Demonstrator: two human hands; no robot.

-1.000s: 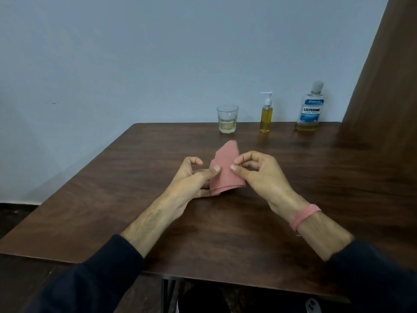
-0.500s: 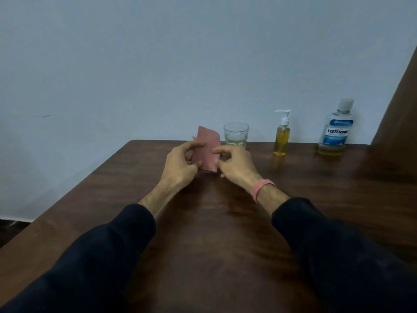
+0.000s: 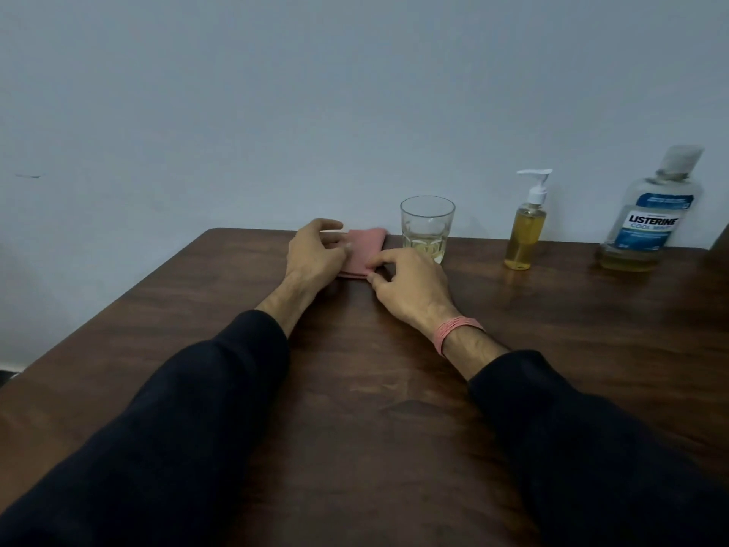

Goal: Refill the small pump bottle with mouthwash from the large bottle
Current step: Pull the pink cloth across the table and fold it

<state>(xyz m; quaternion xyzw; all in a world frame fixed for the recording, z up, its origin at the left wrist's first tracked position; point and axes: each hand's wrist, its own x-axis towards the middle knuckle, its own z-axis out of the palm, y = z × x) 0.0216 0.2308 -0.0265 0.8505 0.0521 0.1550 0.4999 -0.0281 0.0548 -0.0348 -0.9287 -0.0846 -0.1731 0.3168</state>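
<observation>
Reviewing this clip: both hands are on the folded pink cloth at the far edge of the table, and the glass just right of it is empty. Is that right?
Not quite. The head view shows the glass holds a little pale yellow liquid at its bottom, so it is not empty. The rest stands: the left hand and right hand are both on the folded pink cloth at the far edge of the table, the glass just right of it.

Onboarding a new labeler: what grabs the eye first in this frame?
Both hands at the far table edge, left hand and right hand, each with a grip on a folded pink cloth lying flat on the table. Right of it along the wall stand a glass with a little yellow liquid, the pump bottle, and the Listerine bottle, nearly empty.
</observation>
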